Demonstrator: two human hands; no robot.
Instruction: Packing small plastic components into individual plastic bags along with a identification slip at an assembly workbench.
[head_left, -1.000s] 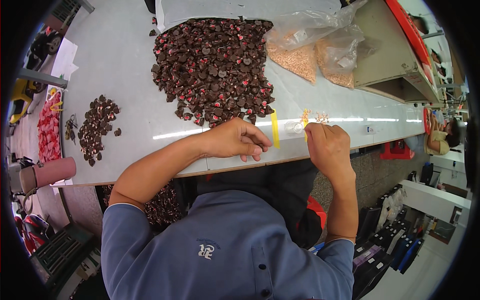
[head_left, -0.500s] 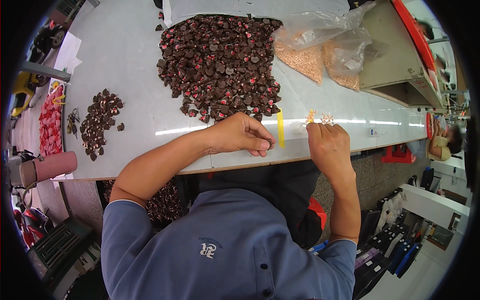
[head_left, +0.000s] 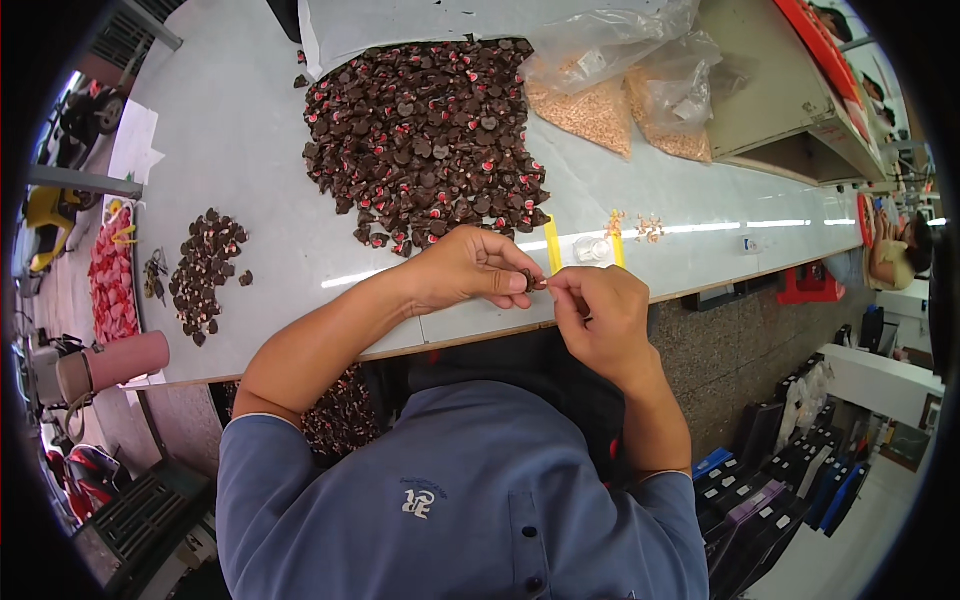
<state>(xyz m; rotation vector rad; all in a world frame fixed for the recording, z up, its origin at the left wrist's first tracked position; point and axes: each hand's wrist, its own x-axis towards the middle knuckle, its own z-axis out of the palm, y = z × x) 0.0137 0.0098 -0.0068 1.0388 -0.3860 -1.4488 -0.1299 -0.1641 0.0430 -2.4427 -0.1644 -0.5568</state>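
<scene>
My left hand (head_left: 470,268) is closed near the table's front edge, with a small dark brown piece (head_left: 529,281) between thumb and fingers. Against that piece, the fingertips of my right hand (head_left: 610,315) pinch a tiny pale piece, mostly hidden. Just beyond the hands spreads a big heap of dark brown pieces (head_left: 420,140), some with red and white faces. A small clear round container (head_left: 592,250) stands between two yellow tape strips, and a few small pale pieces (head_left: 649,229) lie to its right.
A smaller pile of brown pieces with pale bits (head_left: 205,265) lies at left, near a pink bottle (head_left: 130,360) and a container of red and pink pieces (head_left: 114,280). Plastic bags of pale pieces (head_left: 580,112) sit at the back right beside a greenish box (head_left: 770,90).
My right hand has come left from the small pale pieces to my left hand, uncovering the clear container. My left hand still holds the brown piece. The view has shifted slightly.
</scene>
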